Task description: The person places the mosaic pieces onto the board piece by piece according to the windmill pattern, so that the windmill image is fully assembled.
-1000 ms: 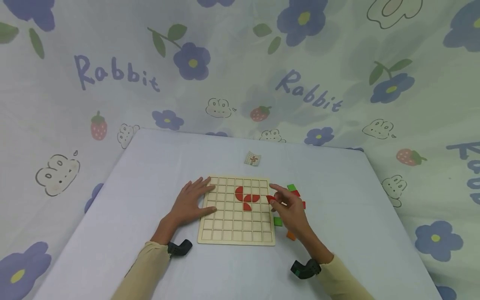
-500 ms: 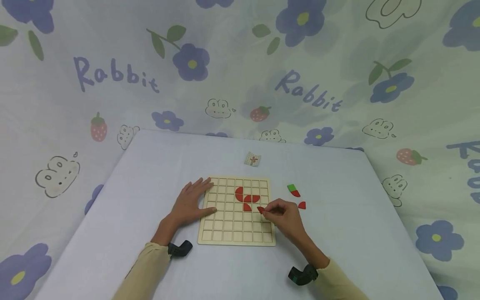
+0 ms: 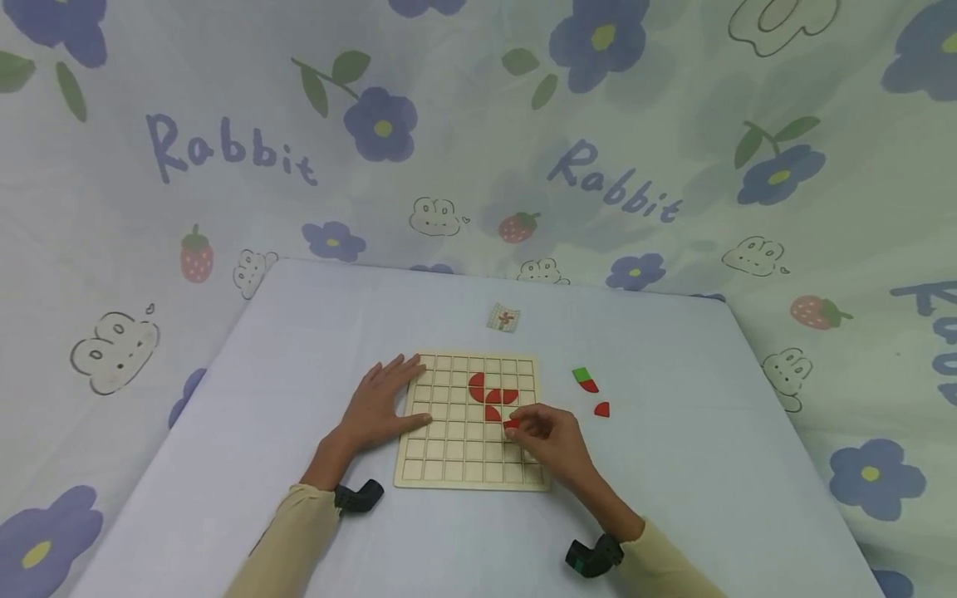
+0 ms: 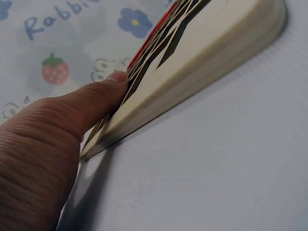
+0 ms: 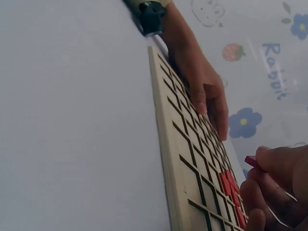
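A wooden grid board (image 3: 456, 448) lies flat on the white table. Several red quarter-circle tiles (image 3: 477, 387) sit in its squares, right of the middle. My left hand (image 3: 377, 403) rests on the board's left edge with its fingers spread; in the left wrist view the thumb (image 4: 103, 96) lies over the rim. Between thumb and fingertips my right hand (image 3: 552, 440) pinches a red tile (image 3: 512, 423), held just over the right part of the board. The right wrist view shows that pinched tile (image 5: 253, 162) edge-on, apart from the grid.
Right of the board lie a green square tile (image 3: 581, 374), a red tile (image 3: 589, 386) touching it and another red quarter-circle tile (image 3: 601, 409). A small card (image 3: 504, 317) with a red pattern on a grid lies behind the board. A patterned curtain (image 3: 463, 149) hangs around the table.
My right hand has carried the red tile leftward from beside the board to over its right part, uncovering loose tiles on the table. My left hand has stayed in place.
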The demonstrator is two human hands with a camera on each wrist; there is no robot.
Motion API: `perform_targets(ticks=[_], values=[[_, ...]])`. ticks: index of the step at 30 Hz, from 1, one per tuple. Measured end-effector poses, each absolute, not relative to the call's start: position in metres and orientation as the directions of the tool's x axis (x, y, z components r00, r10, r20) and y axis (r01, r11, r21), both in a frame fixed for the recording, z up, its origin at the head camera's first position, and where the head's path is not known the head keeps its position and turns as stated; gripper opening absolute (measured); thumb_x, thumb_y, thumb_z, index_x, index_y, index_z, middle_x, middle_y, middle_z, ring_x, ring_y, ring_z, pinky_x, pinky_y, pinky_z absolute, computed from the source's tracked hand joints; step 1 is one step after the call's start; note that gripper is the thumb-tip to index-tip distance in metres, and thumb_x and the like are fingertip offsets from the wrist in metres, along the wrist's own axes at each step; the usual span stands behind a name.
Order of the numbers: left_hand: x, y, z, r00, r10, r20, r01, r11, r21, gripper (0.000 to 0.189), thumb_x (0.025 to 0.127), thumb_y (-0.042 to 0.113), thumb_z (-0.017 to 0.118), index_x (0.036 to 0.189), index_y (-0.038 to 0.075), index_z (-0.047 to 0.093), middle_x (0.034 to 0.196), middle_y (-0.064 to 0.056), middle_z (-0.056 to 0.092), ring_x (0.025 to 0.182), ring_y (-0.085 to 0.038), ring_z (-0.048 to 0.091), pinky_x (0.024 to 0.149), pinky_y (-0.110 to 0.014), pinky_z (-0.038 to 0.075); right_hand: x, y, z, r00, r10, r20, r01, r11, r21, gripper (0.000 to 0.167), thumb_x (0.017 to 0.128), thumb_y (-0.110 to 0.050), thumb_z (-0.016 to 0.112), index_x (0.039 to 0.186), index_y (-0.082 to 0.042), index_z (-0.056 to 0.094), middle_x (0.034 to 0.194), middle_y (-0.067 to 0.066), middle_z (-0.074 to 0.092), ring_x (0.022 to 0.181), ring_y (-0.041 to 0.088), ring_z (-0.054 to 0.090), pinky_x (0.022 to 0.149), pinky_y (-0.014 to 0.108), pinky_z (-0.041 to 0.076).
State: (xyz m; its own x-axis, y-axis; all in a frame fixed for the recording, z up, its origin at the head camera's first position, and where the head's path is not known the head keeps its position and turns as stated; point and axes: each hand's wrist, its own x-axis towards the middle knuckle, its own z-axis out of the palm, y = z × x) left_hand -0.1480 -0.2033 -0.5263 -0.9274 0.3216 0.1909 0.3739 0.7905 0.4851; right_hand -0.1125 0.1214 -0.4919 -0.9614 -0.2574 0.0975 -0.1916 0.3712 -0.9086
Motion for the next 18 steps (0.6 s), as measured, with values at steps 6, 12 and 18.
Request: perform_targets(ticks=[6, 12, 18], values=[[-0.148, -0.204, -0.528, -0.929, 0.320, 0.185, 0.370, 0.791, 0.488, 0.087, 0.081, 0.064, 0.068, 0.149, 0.015, 0.044, 0.158, -0.002, 0.032, 0.147, -0.024, 0.021, 0.118, -0.046, 0.007, -0.106, 0.107, -0.501, -0.935, -0.306, 0.178, -0.318, 0.502, -0.804, 0.019, 0.079, -0.019, 0.085, 0.094, -0.013, 0.076, 0.071, -0.014, 0.066, 0.061, 0.005, 0.060, 0.056, 0.024, 0.053], [-0.147, -0.203, -0.528, -0.927, 0.325, 0.189, 0.376, 0.784, 0.494, 0.086, 0.081, 0.062, 0.070, 0.148, 0.014, 0.045, 0.158, -0.003, 0.033, 0.146, -0.025, 0.022, 0.118, -0.047, 0.008, -0.105, 0.103, -0.508, -0.881, -0.358, 0.310, -0.471, 0.596, -0.650, 0.028, 0.074, -0.021, 0.088, 0.097, -0.010, 0.076, 0.076, -0.011, 0.060, 0.062, 0.001, 0.049, 0.053, 0.020, 0.045], [-0.147, -0.203, -0.525, -0.924, 0.325, 0.200, 0.382, 0.786, 0.487, 0.085, 0.080, 0.060, 0.071, 0.147, 0.014, 0.046, 0.157, -0.004, 0.034, 0.146, -0.027, 0.023, 0.118, -0.048, 0.009, -0.107, 0.106, -0.511, -0.828, -0.419, 0.373, -0.561, 0.602, -0.568, 0.019, 0.075, -0.013, 0.087, 0.091, -0.011, 0.078, 0.081, -0.008, 0.059, 0.062, 0.001, 0.046, 0.053, 0.017, 0.043]])
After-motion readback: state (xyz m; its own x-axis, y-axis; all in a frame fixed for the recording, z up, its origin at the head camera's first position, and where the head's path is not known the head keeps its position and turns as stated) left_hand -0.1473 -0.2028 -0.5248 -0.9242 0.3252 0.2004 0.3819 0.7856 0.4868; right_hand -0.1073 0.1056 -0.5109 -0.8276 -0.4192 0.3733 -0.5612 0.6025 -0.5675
